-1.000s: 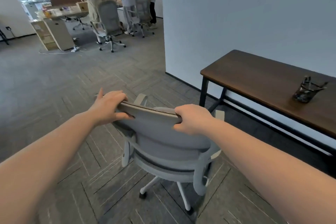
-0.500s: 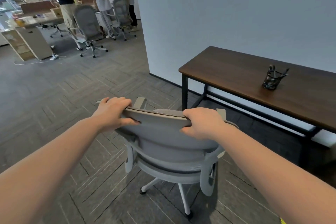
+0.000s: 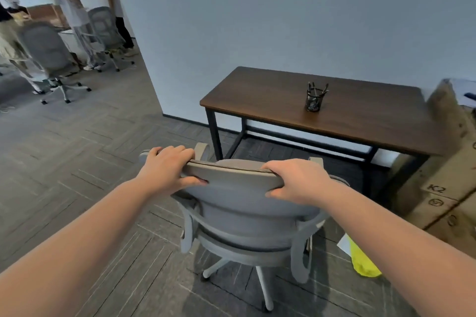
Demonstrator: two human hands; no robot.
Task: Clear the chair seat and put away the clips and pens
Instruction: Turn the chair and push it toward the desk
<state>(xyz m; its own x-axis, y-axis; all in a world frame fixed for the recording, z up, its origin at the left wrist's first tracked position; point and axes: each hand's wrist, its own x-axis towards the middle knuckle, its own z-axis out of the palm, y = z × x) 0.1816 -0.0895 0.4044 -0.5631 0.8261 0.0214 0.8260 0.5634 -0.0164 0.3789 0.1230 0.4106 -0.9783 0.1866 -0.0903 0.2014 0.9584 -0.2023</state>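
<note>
A grey office chair [image 3: 244,203] on castors stands in front of me with its back toward me. My left hand [image 3: 167,170] grips the left end of the backrest's top edge and my right hand [image 3: 296,180] grips the right end. The seat is hidden behind the backrest. Beyond the chair is a dark wooden desk [image 3: 360,113] against the wall. On it stands a black mesh pen holder [image 3: 314,98] with a few pens sticking out. No clips show.
A large cardboard box [image 3: 448,162] stands at the right beside the desk, with a yellow bag [image 3: 360,257] on the floor below it. Far left, three people [image 3: 69,8] stand by other office chairs [image 3: 49,54]. Grey carpet lies to the left.
The chair and my view have swung to the right toward the desk. The desk and pen holder now sit straight ahead, and the box has come into view. Both hands keep their grip.
</note>
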